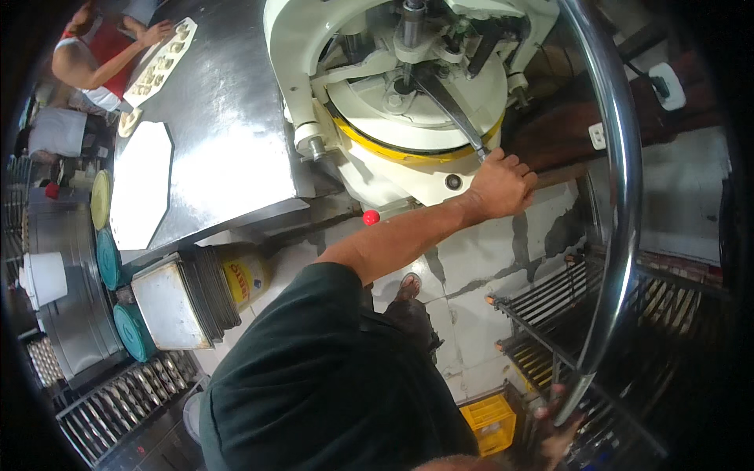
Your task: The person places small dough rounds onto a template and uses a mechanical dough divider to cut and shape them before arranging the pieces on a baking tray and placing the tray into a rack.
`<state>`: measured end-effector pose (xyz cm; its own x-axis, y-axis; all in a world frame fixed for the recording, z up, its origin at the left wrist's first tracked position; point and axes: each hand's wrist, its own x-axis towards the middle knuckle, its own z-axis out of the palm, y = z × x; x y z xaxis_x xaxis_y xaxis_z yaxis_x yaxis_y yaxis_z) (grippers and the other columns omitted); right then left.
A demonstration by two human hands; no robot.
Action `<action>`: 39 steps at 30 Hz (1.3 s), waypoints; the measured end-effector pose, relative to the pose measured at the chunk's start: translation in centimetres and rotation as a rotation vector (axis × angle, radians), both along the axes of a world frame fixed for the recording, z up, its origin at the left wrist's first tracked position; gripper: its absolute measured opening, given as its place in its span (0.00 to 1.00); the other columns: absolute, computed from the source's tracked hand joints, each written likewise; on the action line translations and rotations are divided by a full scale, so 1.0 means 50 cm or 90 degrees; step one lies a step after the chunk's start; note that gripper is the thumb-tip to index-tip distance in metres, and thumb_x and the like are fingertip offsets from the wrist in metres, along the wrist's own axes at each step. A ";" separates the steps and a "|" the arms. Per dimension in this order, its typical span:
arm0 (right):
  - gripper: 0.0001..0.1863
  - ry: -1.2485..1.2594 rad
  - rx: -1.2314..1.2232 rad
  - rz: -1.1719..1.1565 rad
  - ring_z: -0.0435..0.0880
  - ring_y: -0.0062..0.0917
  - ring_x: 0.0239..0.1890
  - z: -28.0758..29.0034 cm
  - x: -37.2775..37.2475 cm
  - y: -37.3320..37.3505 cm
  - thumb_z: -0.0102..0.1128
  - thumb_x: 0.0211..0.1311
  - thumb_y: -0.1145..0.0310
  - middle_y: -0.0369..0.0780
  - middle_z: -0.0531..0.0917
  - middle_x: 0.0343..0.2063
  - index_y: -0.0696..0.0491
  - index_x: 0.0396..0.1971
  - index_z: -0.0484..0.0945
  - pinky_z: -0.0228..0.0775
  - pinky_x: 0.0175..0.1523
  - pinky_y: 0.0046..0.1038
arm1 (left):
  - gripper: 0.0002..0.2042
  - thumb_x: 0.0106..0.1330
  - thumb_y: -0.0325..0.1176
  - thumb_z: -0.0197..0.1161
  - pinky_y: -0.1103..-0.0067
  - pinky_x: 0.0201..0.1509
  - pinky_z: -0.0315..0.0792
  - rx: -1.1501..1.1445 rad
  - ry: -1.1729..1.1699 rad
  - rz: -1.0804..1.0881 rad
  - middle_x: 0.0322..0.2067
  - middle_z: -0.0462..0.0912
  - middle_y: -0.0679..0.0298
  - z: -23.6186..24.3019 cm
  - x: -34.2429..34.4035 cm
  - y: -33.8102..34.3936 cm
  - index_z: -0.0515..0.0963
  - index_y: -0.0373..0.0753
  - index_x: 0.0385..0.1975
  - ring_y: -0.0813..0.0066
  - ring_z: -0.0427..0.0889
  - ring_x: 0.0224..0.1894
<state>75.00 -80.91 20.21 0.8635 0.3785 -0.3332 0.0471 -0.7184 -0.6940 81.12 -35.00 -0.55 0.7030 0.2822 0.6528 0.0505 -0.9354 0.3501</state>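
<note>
Curling around the near end of the curved chrome bar (626, 173), my right hand (559, 446) grips it at near right, its outline partly blurred. A yellow crate (488, 424) sits just to its left. Farther out, my left hand (503, 184) is closed in a fist on the steel lever (446, 106), which slopes from the cream machine (365, 102) at far centre. Beyond, at far left, a co-worker's hand (159, 32) meets a white tray (139, 96) on the steel table (236, 102).

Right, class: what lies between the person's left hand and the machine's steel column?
In the head view, a metal lever slants across the cream round plate, from near the steel column to the left hand gripping its end.
</note>
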 end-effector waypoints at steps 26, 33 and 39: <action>0.16 0.118 -0.089 0.117 0.84 0.28 0.39 -0.287 0.025 0.153 0.67 0.54 0.80 0.42 0.85 0.37 0.63 0.44 0.81 0.77 0.45 0.33 | 0.08 0.53 0.30 0.69 0.64 0.42 0.84 -0.365 0.865 0.244 0.34 0.90 0.50 -0.284 -0.396 0.108 0.87 0.35 0.30 0.53 0.91 0.40; 0.16 -0.159 0.023 0.322 0.81 0.44 0.24 -0.307 0.034 0.145 0.73 0.51 0.71 0.50 0.81 0.25 0.64 0.37 0.80 0.72 0.30 0.39 | 0.08 0.57 0.28 0.66 0.64 0.47 0.84 -0.404 0.927 0.217 0.40 0.89 0.50 -0.245 -0.450 0.115 0.88 0.37 0.35 0.53 0.90 0.44; 0.23 -0.010 -0.126 0.197 0.84 0.43 0.38 -0.323 0.019 0.085 0.75 0.56 0.66 0.51 0.83 0.35 0.65 0.46 0.78 0.76 0.47 0.42 | 0.11 0.58 0.34 0.67 0.62 0.49 0.83 -0.427 0.921 0.230 0.40 0.87 0.45 -0.300 -0.509 0.125 0.86 0.34 0.37 0.50 0.88 0.46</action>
<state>75.96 -76.65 4.05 0.7239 0.5520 -0.4138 0.2928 -0.7890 -0.5401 55.69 -28.73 -15.55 0.4229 0.5042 -0.7530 0.8489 -0.5111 0.1346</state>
